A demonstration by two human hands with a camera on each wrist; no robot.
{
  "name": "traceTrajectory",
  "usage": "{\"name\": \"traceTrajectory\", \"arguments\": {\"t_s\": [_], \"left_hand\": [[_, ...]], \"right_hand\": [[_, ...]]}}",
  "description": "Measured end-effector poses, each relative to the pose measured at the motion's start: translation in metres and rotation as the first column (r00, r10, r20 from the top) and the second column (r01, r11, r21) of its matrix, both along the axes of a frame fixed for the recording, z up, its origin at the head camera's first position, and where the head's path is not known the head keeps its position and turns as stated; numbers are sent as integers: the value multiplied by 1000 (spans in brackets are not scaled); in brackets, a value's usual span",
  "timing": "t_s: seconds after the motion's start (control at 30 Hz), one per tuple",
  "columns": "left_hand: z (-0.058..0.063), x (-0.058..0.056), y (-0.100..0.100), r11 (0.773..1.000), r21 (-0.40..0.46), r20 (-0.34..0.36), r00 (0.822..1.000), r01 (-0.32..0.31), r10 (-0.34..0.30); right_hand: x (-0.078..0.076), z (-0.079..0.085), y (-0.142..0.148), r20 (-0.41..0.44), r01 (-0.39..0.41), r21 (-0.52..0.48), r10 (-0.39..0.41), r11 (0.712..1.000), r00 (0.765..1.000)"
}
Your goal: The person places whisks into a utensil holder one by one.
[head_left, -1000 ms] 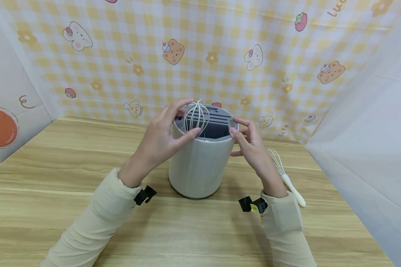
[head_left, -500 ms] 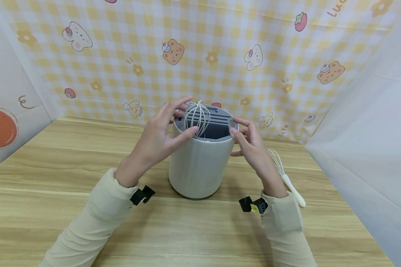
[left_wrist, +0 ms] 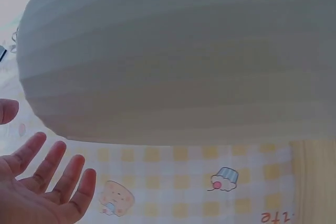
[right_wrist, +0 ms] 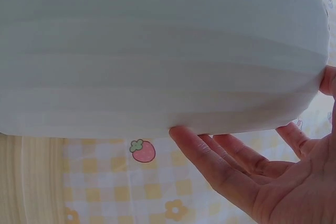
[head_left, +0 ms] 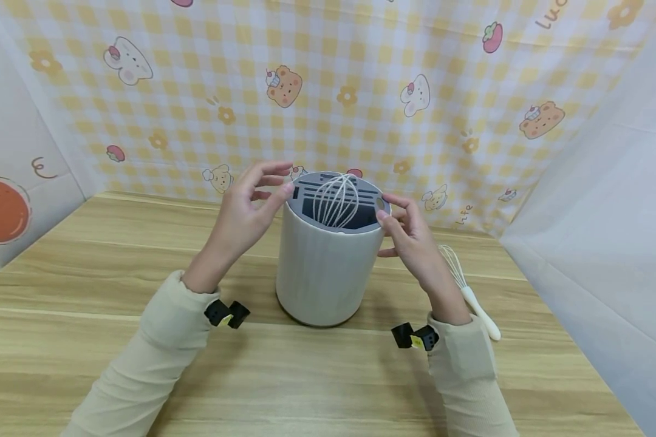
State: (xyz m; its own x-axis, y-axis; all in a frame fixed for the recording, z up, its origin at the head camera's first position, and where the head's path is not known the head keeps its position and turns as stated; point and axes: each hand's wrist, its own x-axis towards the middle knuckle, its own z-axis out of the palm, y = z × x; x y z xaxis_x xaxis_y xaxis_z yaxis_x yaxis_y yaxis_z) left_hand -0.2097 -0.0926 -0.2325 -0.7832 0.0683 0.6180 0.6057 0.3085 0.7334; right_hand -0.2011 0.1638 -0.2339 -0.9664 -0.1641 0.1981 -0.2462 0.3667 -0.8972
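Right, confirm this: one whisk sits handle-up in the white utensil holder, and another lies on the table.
Not handle-up: in the head view, the whisk sits wires-up in the white utensil holder. Another whisk does lie on the table.

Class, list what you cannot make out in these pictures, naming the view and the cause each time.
1. Lower part of the inner whisk: head view, hidden by the wall of the holder.
2. Floor of the holder: head view, hidden by its front wall.
3. Base of the holder: left wrist view, cut off by the right edge.
4. Wrist of the left hand: left wrist view, cut off by the frame edge.
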Motion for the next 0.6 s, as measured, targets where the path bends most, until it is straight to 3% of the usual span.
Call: {"name": "traceTrajectory", "arguments": {"t_s": [0.2, 0.37, 0.6], "left_hand": [[-8, -7, -1, 999, -3, 132, 990, 51, -50], [-13, -11, 0, 997, 0, 165, 983, 81, -80], [-27, -18, 6, 984, 78, 193, 966, 157, -170]], "right_hand": [[0, 0, 0, 0, 4, 5, -4, 1000, 1000], [0, -1, 0, 2, 5, -1, -5, 1000, 1000], [1, -1, 0, -2, 2, -5, -2, 1000, 1000]]}}
